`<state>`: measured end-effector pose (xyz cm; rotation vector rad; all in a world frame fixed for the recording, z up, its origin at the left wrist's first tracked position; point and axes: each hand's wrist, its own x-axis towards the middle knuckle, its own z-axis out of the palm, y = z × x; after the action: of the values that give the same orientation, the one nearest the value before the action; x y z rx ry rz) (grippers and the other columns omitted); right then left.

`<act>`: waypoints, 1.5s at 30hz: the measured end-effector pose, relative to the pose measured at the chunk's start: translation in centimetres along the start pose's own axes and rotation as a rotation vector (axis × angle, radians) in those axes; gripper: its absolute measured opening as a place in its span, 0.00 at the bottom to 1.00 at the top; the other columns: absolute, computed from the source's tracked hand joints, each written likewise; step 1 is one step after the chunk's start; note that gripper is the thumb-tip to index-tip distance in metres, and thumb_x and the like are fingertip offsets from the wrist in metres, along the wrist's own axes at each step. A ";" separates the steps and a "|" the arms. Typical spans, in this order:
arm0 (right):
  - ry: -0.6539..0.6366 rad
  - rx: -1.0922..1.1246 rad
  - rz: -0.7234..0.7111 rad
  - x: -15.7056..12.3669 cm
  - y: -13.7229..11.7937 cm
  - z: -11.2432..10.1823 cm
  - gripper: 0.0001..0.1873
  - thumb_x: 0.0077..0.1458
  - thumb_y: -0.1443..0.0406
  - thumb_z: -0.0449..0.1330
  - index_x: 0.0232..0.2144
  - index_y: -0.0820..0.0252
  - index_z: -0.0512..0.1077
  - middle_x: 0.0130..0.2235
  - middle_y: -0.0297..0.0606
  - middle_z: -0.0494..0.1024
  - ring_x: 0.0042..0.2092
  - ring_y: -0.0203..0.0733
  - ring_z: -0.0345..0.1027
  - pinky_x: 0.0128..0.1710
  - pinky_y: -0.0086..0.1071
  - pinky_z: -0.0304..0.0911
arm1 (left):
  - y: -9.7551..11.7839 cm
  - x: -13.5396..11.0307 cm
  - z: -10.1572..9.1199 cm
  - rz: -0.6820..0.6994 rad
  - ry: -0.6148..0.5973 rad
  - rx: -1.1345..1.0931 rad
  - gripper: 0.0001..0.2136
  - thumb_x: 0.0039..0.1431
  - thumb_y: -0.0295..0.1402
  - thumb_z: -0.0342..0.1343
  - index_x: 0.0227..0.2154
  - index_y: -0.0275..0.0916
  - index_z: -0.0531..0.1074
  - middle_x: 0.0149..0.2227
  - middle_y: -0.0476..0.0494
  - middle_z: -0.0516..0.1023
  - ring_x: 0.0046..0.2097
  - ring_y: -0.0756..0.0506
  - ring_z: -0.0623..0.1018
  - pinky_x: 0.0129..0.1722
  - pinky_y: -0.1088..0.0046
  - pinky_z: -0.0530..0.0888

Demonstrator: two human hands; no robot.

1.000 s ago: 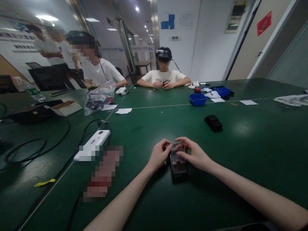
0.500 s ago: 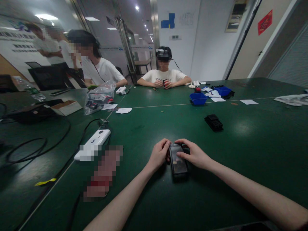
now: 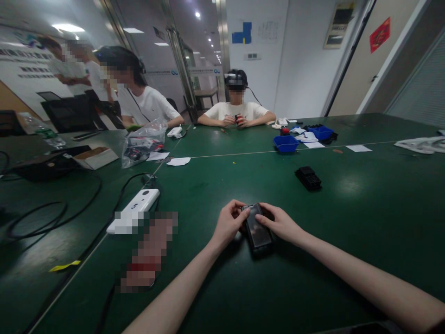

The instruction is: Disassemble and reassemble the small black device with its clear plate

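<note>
A flat black rectangular case (image 3: 259, 234) with a glossy, see-through-looking top is held between my hands just above or on the green table (image 3: 208, 185); contact with the table is not clear. My left hand (image 3: 231, 220) grips its far left corner, thumb on the top face and fingers curled beneath. Along the right side, my right hand (image 3: 278, 222) closes on it, the thumb lying on the glossy face and the other fingers mostly hidden behind. Beyond my right hand rests a black ribbed block (image 3: 308, 178), apart from both hands.
On the left lie a white power bank (image 3: 139, 204) marked 5, a blurred-out flat object (image 3: 149, 253) and black cables (image 3: 100, 185). Farther off are a clear plastic bag (image 3: 144, 141), blue trays (image 3: 285, 144) and papers (image 3: 179, 161). A person (image 3: 236, 109) sits across the table.
My left thumb has moved onto the top face of the case. The right fingers have dropped from its far edge to behind its side. The case has turned slightly.
</note>
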<state>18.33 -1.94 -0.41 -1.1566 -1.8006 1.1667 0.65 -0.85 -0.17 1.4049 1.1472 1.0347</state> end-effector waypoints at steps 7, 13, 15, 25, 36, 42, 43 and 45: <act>0.011 -0.005 -0.035 -0.5 -0.2 0.1 0.28 0.57 0.58 0.53 0.58 0.57 0.54 0.54 0.44 0.68 0.52 0.43 0.65 0.52 0.41 0.60 | 0.2 -0.1 0.2 -0.012 -0.072 -0.131 0.16 0.47 0.39 0.60 0.34 0.37 0.63 0.22 0.56 0.68 0.21 0.54 0.70 0.21 0.79 0.70; 0.084 -0.366 -0.154 -0.6 -1.8 -1.7 0.28 0.57 0.62 0.51 0.59 0.56 0.55 0.55 0.45 0.65 0.54 0.45 0.61 0.54 0.41 0.58 | -0.1 -0.1 0.5 -0.084 -0.139 -0.197 0.19 0.49 0.40 0.59 0.39 0.38 0.60 0.25 0.53 0.69 0.27 0.49 0.75 0.21 0.76 0.73; 0.131 -0.584 -0.176 -0.7 -2.4 -3.0 0.28 0.57 0.64 0.51 0.60 0.55 0.55 0.55 0.46 0.64 0.53 0.47 0.61 0.53 0.41 0.59 | 0.0 -0.1 0.5 -0.100 -0.110 -0.181 0.18 0.50 0.40 0.58 0.40 0.38 0.60 0.26 0.52 0.69 0.28 0.49 0.76 0.21 0.76 0.73; 0.306 -1.380 0.066 -3.5 0.2 -8.0 0.24 0.55 0.70 0.47 0.55 0.64 0.64 0.52 0.57 0.65 0.45 0.57 0.63 0.40 0.46 0.63 | -0.1 -0.1 0.3 -0.079 -0.149 -0.077 0.15 0.54 0.43 0.53 0.37 0.36 0.63 0.26 0.51 0.68 0.24 0.51 0.74 0.19 0.79 0.70; 0.444 -1.600 0.252 -5.8 3.2 -11.4 0.22 0.55 0.70 0.45 0.51 0.66 0.67 0.50 0.59 0.66 0.45 0.56 0.61 0.39 0.46 0.60 | 0.1 -0.2 0.2 -0.095 -0.174 -0.121 0.17 0.57 0.47 0.48 0.34 0.36 0.65 0.24 0.50 0.68 0.23 0.52 0.73 0.18 0.80 0.68; 0.418 -1.661 0.308 -5.4 3.6 -11.8 0.21 0.58 0.69 0.44 0.50 0.68 0.67 0.50 0.58 0.66 0.45 0.54 0.62 0.40 0.43 0.58 | 0.0 -0.2 0.2 -0.095 -0.180 -0.111 0.16 0.57 0.46 0.47 0.34 0.36 0.65 0.23 0.50 0.68 0.22 0.52 0.72 0.18 0.80 0.68; 0.414 -1.648 0.314 -5.3 3.4 -11.8 0.21 0.58 0.67 0.44 0.50 0.68 0.67 0.50 0.59 0.66 0.45 0.55 0.62 0.40 0.43 0.58 | 0.0 -0.2 0.2 -0.097 -0.181 -0.112 0.16 0.57 0.46 0.47 0.33 0.36 0.65 0.23 0.50 0.68 0.22 0.52 0.72 0.18 0.80 0.68; 0.411 -1.617 0.325 -4.8 2.9 -11.9 0.20 0.59 0.64 0.46 0.49 0.70 0.67 0.48 0.59 0.67 0.45 0.56 0.62 0.40 0.43 0.58 | 0.0 -0.2 0.2 -0.103 -0.183 -0.111 0.16 0.57 0.46 0.47 0.33 0.36 0.65 0.23 0.50 0.68 0.22 0.52 0.72 0.18 0.80 0.68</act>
<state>31.45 -2.08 0.74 -2.3103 -2.0882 -0.7371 0.83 -1.11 -0.22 1.3106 1.0022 0.8651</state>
